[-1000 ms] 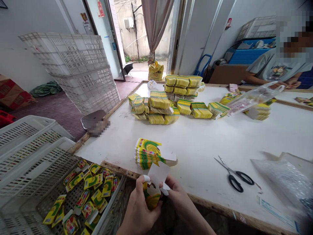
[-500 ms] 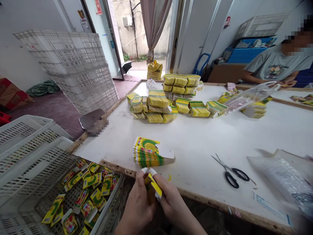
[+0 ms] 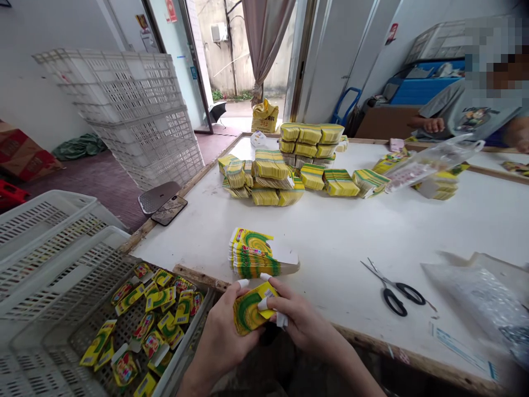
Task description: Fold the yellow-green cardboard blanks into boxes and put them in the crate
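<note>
Between my two hands is a small yellow and green printed carton (image 3: 248,313), held just over the table's front edge. My left hand (image 3: 226,325) grips its left side from below and behind. My right hand (image 3: 294,315) closes on its right end, with thumb and fingers pressing the printed face. White covers sit on several fingertips. Just beyond the hands, a fanned stack of flat printed cartons (image 3: 257,258) lies on the white table (image 3: 330,231). To my lower left, a white plastic crate (image 3: 182,361) holds several folded yellow cartons (image 3: 161,298).
Scissors (image 3: 390,289) with black handles lie to the right, near a clear plastic bag (image 3: 475,300). Bundled carton stacks (image 3: 270,171) stand further back. A phone (image 3: 169,210) rests at the left edge. A person in a grey shirt (image 3: 475,110) sits across at the right.
The carton has turned so its broad printed face shows; before, it was seen edge-on, mostly hidden by my hands. My right hand has shifted right. The person opposite has moved their hands apart.
</note>
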Demonstrator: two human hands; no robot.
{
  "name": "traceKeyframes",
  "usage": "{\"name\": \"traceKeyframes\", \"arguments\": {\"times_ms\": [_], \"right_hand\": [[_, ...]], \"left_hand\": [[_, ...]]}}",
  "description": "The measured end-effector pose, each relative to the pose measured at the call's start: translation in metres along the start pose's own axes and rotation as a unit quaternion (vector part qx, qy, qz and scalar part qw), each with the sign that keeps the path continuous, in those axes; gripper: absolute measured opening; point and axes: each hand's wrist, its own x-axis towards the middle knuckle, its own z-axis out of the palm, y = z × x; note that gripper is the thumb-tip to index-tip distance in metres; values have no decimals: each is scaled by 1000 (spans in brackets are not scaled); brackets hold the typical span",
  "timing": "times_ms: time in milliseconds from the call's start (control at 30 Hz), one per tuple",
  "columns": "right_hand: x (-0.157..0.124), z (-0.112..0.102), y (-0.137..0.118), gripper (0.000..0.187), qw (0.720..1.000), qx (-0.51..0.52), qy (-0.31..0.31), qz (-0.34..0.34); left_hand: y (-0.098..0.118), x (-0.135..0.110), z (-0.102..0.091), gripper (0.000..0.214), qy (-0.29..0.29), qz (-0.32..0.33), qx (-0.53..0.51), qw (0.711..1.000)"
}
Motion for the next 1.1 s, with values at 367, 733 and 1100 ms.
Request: {"name": "traceKeyframes", "arguments": {"times_ms": [367, 733, 1100], "right_hand": [[3, 15, 10, 47, 980, 163, 105, 44], [1, 27, 3, 66, 991, 117, 54, 33], [66, -13, 13, 37, 959, -160, 196, 130]], "left_hand": [[-6, 3, 10, 62, 25, 28, 16, 999], [-8, -4, 11, 59, 38, 13, 2, 999], [-96, -36, -78, 90, 110, -218, 205, 948]]}}
